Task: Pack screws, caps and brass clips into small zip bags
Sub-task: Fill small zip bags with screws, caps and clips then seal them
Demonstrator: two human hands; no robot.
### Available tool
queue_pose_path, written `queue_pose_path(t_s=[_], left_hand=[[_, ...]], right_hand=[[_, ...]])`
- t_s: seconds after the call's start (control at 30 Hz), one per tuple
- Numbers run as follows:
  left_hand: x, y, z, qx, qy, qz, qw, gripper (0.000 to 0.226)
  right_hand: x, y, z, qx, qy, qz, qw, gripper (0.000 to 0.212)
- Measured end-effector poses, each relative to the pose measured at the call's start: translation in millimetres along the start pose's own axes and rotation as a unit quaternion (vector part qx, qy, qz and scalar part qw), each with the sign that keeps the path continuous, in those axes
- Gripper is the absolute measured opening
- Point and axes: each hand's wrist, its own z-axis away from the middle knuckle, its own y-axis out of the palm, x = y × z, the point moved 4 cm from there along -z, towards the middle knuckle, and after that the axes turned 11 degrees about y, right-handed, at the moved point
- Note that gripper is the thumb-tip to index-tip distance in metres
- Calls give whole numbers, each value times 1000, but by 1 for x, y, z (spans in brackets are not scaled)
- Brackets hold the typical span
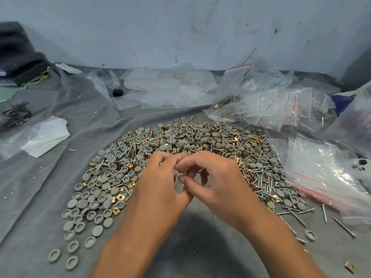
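Note:
A wide heap of grey round caps (104,180), silver screws (263,189) and brass clips (117,211) lies on a grey cloth (40,197). My left hand (158,183) and my right hand (212,177) meet over the heap's near middle, fingers curled, fingertips touching. Something small and shiny shows between the fingertips; what it is I cannot tell. Filled zip bags (230,105) with red seal lines lie at the back right. Empty zip bags (321,177) lie at the right.
A pile of clear plastic bags (166,87) sits at the back by the wall (180,27). White plastic (46,135) lies left, dark wire pieces (17,115) and dark fabric (18,57) far left. Loose caps (54,255) and screws (344,227) are scattered near the front.

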Motion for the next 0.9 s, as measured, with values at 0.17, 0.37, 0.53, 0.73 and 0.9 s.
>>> queue_pose_path(t_s=[0.17, 0.37, 0.53, 0.73, 0.9], left_hand=[[-1, 1, 0, 0, 1, 0, 1000, 50], [4, 0, 0, -4, 0, 9, 1000, 51], [26, -24, -5, -63, -60, 42, 995, 44], [42, -40, -4, -122, -102, 97, 983, 41], [33, -37, -1, -94, -80, 83, 989, 46]], right_hand=[[-1, -2, 2, -7, -10, 28, 1000, 25], [-6, -9, -1, -45, 16, -2, 999, 18], [-16, -10, -1, -18, 71, 24, 997, 14], [-15, 46, 17, 172, 83, 147, 971, 12], [-9, 85, 27, 166, 60, 226, 958, 27]])
